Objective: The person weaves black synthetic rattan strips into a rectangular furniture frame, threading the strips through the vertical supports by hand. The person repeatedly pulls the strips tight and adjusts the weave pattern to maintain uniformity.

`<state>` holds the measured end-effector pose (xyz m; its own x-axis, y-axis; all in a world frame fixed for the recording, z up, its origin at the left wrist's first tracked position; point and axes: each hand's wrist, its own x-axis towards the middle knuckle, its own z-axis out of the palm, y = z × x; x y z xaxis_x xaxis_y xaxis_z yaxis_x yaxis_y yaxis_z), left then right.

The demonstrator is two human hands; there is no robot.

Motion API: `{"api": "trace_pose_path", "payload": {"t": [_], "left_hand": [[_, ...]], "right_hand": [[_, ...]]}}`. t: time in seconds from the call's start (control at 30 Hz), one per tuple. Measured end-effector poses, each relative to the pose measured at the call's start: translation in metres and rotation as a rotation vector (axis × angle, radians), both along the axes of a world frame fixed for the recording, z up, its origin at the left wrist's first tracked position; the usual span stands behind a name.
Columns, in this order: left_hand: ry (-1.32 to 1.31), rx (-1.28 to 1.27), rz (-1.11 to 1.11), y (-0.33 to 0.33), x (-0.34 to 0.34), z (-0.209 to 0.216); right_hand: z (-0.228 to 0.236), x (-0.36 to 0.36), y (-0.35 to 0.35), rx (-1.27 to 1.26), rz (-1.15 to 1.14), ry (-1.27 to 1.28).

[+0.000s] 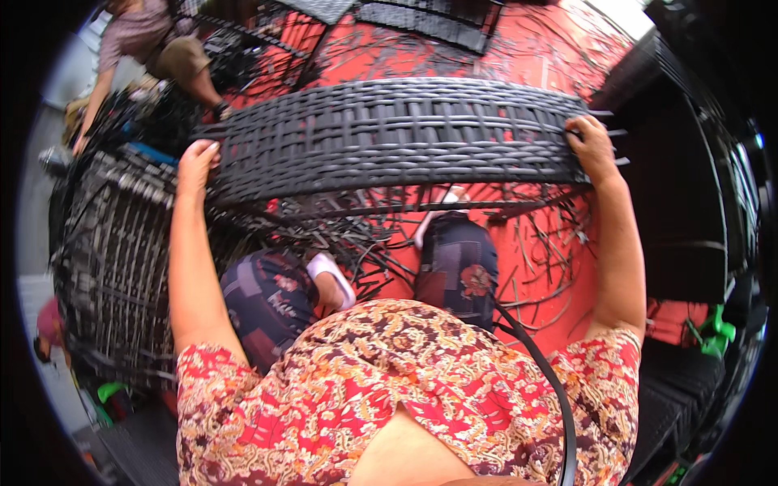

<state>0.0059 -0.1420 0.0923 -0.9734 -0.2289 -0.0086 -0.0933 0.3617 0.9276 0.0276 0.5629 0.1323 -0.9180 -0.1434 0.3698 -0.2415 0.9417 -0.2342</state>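
Note:
A long black woven wicker panel (397, 134) spans the space in front of me, held above the floor across my knees' far side. Its flat strips cross a dark frame, and loose strip ends stick out past both short sides. My left hand (198, 166) is closed on the panel's left end, with the thumb on top. At the opposite end, my right hand (592, 147) curls its fingers over the edge. The undersides of both grips are hidden.
Cut black strips (539, 251) litter the red floor (519, 300). A large woven piece (121, 259) stands at my left, and a dark boxy piece (668, 174) at my right. Another person (150, 40) bends at the far left. More wicker frames (429, 24) lie at the back.

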Motion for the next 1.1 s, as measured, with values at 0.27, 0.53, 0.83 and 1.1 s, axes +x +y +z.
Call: {"api": "trace_pose_path", "payload": {"t": [0.27, 0.53, 0.83, 1.1], "left_hand": [[0.024, 0.107, -0.047, 0.0, -0.002, 0.001], [0.003, 0.099, -0.06, -0.011, -0.005, -0.01], [-0.163, 0.034, 0.087, -0.033, -0.01, -0.023], [-0.127, 0.134, 0.132, -0.037, -0.013, -0.029]], "right_hand": [[-0.008, 0.005, 0.002, -0.079, 0.027, -0.001], [-0.002, -0.002, -0.006, 0.006, 0.061, 0.071], [0.028, 0.021, 0.025, -0.696, -0.255, 0.036], [0.007, 0.018, 0.064, -0.298, -0.41, -0.286]]}}
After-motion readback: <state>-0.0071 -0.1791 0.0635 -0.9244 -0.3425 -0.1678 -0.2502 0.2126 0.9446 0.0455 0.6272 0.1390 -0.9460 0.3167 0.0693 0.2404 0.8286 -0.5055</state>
